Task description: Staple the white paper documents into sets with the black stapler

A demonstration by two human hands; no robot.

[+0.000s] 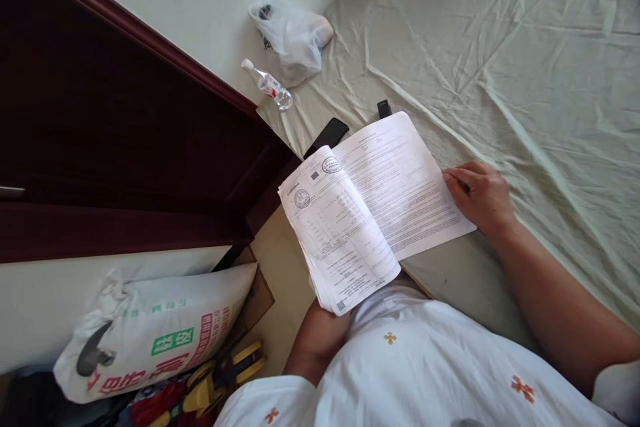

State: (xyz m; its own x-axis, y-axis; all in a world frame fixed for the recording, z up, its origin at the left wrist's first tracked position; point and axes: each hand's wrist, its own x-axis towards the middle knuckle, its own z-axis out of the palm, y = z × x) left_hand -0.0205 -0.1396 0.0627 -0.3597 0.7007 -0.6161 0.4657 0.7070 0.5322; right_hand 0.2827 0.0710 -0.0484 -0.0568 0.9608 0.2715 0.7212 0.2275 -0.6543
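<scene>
A stapled bundle of printed documents (pixel 370 207) lies open over the near edge of a bed. My right hand (pixel 480 193) rests on the right-hand page's outer edge, fingers curled and pressed down on the paper. The left-hand pages, with round stamps near the top, hang over the bed's edge. My left hand is hidden under those pages; only my left forearm (pixel 320 337) shows below them.
The bed has a wrinkled pale green sheet (pixel 500 60). A dark phone (pixel 327 136) and a small black object (pixel 384 108) lie just beyond the papers. A water bottle (pixel 267 84) and plastic bag (pixel 293 33) sit by the wall. A printed sack (pixel 155 330) stands on the floor at left.
</scene>
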